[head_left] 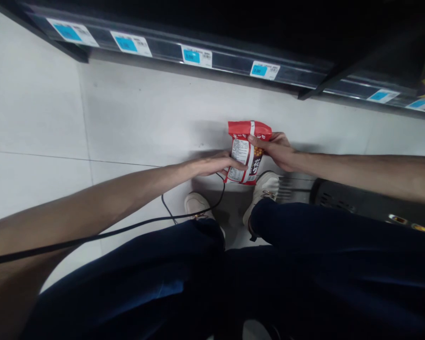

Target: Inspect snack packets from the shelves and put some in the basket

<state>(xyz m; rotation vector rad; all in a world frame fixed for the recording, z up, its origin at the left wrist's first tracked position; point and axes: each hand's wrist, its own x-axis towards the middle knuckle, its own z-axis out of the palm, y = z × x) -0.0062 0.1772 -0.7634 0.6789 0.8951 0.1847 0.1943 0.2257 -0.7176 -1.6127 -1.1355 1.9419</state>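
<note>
A red snack bag (239, 158) with white print panels and a picture of small round orange pieces is held up between both hands, above the floor and my shoes. My left hand (223, 164) grips its lower left side, the thumb lying across the front. From the right, my right hand (281, 150) pinches the upper right side, with its thumb on the front and the other fingers behind the bag. The bag's back is hidden.
A dark shelf edge (229, 65) with several blue-and-white price tags runs along the top. Below are grey floor tiles (144, 104) and my light shoes (267, 189). A black cable (134, 223) crosses my left arm. A dark crate (334, 198) stands at right.
</note>
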